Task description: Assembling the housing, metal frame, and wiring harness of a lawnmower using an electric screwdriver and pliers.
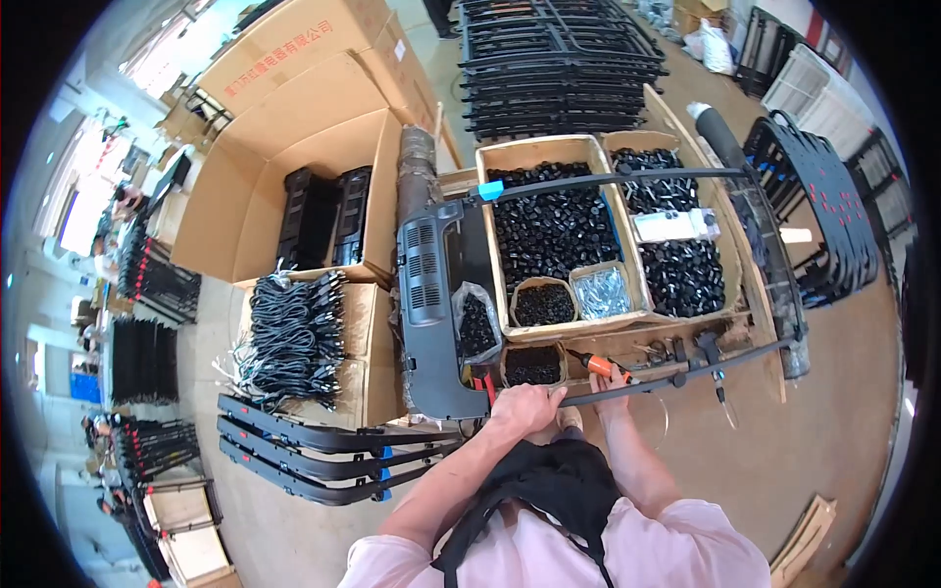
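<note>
Key relation: black frame [676, 174] is laid across the wooden tray [537, 152], straight ahead of both hands. Long axis runs left-right, along the tray's near edge. Near rail is placed just on the person's side of the tray, so no reach is needed.

Left hand [529, 408] is placed off the tray's near-left corner, close to the vented housing [423, 269] at the frame's left end. It is closed round the near rail, thumb pointing right; undersides of the fingers are hidden.

Right hand [614, 397] is set at the near rail, in front of the tray's near edge. Its fingertips are put against the orange tool [600, 367]; whether tool, rail or both are gripped cannot be told. Tool is angled, dark nose to far left, and right hand is the nearer one.

Counts, tray as reference:
- frame: 1, over it; 2 long rails seen
- orange tool: 1, at its near edge
- blue tape [490, 191]: 1 piece, on the far rail, above its left part
- pale package [676, 226]: 1, in its right compartment
- silver screws [600, 294]: 1 small box, inside near edge; black screws [542, 305]: 1 box, just left of those
- curved black arms [314, 457]: 3, stacked left of it, nearer the person
- black housings [306, 214]: 2 seen, in the carton [221, 201] to its left
- cable bundle [294, 328]: left of it, strands uncountable
- dark frames [559, 64]: one pile beyond it, number not readable
</note>
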Tool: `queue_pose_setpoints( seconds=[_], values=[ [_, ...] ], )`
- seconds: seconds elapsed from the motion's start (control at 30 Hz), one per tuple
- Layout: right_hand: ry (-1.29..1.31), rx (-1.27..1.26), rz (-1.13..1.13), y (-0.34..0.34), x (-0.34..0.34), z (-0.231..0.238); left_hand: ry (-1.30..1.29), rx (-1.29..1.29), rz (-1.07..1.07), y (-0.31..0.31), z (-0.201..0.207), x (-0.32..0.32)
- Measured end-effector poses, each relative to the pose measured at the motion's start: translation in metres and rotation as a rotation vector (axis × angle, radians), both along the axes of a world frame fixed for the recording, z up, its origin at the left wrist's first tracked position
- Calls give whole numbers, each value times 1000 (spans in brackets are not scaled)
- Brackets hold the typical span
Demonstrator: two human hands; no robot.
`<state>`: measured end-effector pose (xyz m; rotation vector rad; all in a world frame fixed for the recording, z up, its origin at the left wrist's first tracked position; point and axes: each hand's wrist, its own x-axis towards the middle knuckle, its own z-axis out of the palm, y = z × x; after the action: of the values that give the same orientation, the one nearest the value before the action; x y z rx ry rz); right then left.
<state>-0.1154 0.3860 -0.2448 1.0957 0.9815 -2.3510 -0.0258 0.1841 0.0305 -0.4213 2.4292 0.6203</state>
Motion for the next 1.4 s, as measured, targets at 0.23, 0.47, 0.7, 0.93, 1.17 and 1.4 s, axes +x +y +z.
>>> queue_pose_setpoints(
  seconds=[0.23, 0.47, 0.7, 0.93, 1.17, 1.4],
  values=[
    [34, 71, 1288, 32, 4, 83, 52, -58, 71, 4, -1, 8],
    [765, -123, 2297, 25, -101, 293, 148, -61, 151, 11, 0, 9],
    [1486, 1075, 1359, -123, -313, 314, 847, 90, 202, 43, 39, 37],
    [1404, 1505, 1707, -233, -404, 253, 273, 627, 987, 80, -23, 106],
    [1507, 1218, 1721, -246, -418, 213, 546, 1416, 1636, 68, -85, 64],
    [1843, 991, 1374, -237, -364, 322, 756, 1279, 1709, 85, -46, 80]
  ],
)
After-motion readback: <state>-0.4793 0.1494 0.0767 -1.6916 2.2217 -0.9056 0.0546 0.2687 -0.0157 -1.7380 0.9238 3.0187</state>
